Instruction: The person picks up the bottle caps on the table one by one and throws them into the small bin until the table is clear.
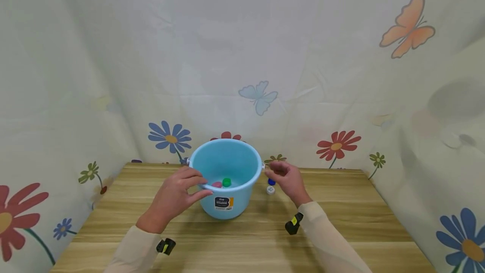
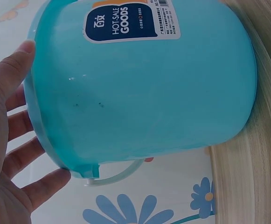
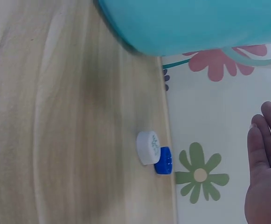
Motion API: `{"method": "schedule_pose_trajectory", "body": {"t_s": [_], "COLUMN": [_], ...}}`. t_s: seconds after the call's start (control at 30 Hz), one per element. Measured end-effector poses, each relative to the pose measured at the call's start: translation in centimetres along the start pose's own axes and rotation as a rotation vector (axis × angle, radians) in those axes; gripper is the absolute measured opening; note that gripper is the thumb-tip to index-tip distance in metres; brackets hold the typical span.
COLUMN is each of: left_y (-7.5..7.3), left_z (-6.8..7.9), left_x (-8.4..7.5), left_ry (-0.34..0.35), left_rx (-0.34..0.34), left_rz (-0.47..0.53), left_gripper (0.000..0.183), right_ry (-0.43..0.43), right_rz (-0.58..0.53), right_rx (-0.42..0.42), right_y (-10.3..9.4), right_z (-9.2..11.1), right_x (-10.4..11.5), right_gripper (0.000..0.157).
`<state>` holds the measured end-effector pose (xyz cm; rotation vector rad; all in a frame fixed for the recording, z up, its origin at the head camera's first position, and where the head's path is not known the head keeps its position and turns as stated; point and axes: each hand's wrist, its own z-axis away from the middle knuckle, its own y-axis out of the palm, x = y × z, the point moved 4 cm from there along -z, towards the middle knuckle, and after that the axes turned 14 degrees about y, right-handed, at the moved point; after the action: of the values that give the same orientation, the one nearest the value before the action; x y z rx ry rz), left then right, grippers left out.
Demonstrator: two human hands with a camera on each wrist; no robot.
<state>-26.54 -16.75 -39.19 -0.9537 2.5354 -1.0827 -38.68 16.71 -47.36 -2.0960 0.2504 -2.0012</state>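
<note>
A light blue bucket (image 1: 242, 199) stands upright on the table, its label facing me. My left hand (image 1: 172, 197) holds its front-left rim, thumb outside and fingers over the edge; the left wrist view shows the thumb (image 2: 18, 63) against the rim. Inside the bucket lie a green bottle cap (image 1: 226, 182) and a pink piece (image 1: 217, 184), partly hidden by the rim. To the right, my right hand (image 1: 289, 181) hovers beside the bucket with loosely bent fingers, holding nothing. Beneath it are a white bottle cap (image 3: 147, 147) and a blue bottle cap (image 3: 164, 161), close together.
The wooden table (image 1: 333, 231) ends at a pale curtain (image 1: 212, 54) printed with flowers and butterflies. A white bucket handle (image 2: 116, 178) hangs on the bucket's far side.
</note>
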Motion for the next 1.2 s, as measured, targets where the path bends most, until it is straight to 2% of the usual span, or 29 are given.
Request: {"method": "schedule_pose_trajectory", "body": {"t_s": [0.23,0.87,1.2], "left_y": [0.2,0.2,0.1], "left_z": [0.2,0.1,0.1], "left_x": [0.2,0.2,0.1], "left_ry": [0.011,0.013,0.008], "left_rx": [-0.009,-0.003,-0.012], "left_rz": [0.003,-0.001,0.001], "left_gripper": [0.035,0.035,0.034], "right_ry": [0.028,0.060,0.102], "right_rz": [0.030,0.031,0.085], "right_rx": [-0.019,-0.030,-0.050], "right_y": [0.3,0.5,0.3], "right_z": [-0.3,-0.5,-0.6], "right_x": [-1.5,-4.3,-5.4], "right_gripper": [0.050,0.045,0.039]}}
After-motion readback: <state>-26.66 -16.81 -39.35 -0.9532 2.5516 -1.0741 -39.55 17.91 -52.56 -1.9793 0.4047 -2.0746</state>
